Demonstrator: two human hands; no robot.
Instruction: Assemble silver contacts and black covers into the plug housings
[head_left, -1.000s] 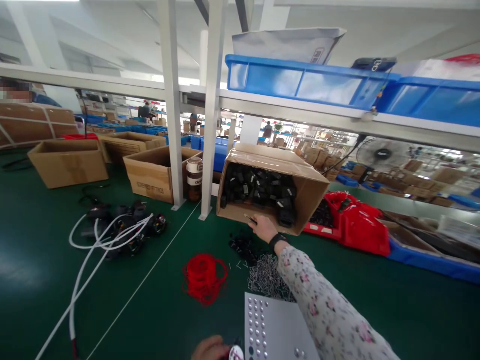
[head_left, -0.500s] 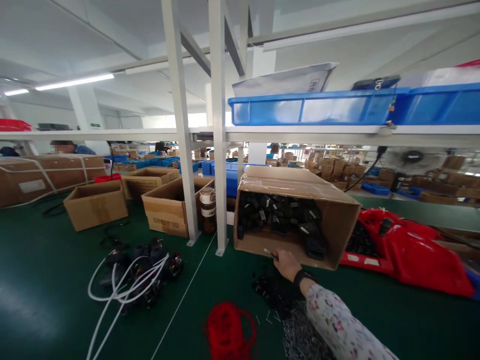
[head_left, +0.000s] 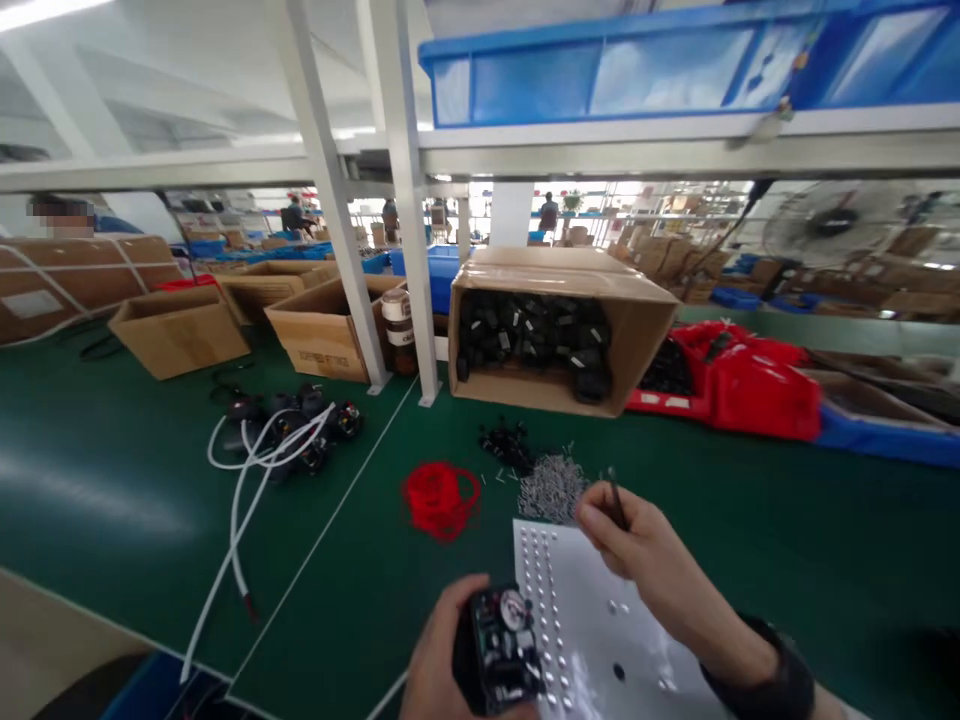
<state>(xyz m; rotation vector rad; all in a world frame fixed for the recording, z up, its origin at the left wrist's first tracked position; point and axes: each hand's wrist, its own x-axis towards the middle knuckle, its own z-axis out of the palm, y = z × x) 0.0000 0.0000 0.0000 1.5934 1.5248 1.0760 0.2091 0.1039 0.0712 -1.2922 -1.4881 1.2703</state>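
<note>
My left hand (head_left: 435, 660), at the bottom middle, is closed around a black housing with an exposed circuit board (head_left: 504, 645) facing up. A round white part shows on the board. Over the silvery white sheet, my right hand (head_left: 637, 535) pinches a slim dark metal tool that looks like tweezers (head_left: 616, 500), its tip pointing up and away. The sheet (head_left: 600, 590) carries rows of small shiny round bits along its left side. Just beyond it lies a heap of small silver screws (head_left: 553, 488), with a pile of small black parts (head_left: 506, 443) behind.
A red cord bundle (head_left: 441, 498) lies left of the screws. Farther left are black parts with white cables (head_left: 281, 435). At the back, a cardboard box (head_left: 645, 345) lies on its side with black housings inside, beside shelf posts (head_left: 409, 220) and a red bin (head_left: 765, 390).
My right hand has drawn back from the front of the cardboard box to above the sheet, still holding the tool. My left hand with the housing has come into view. The view has tilted down.
</note>
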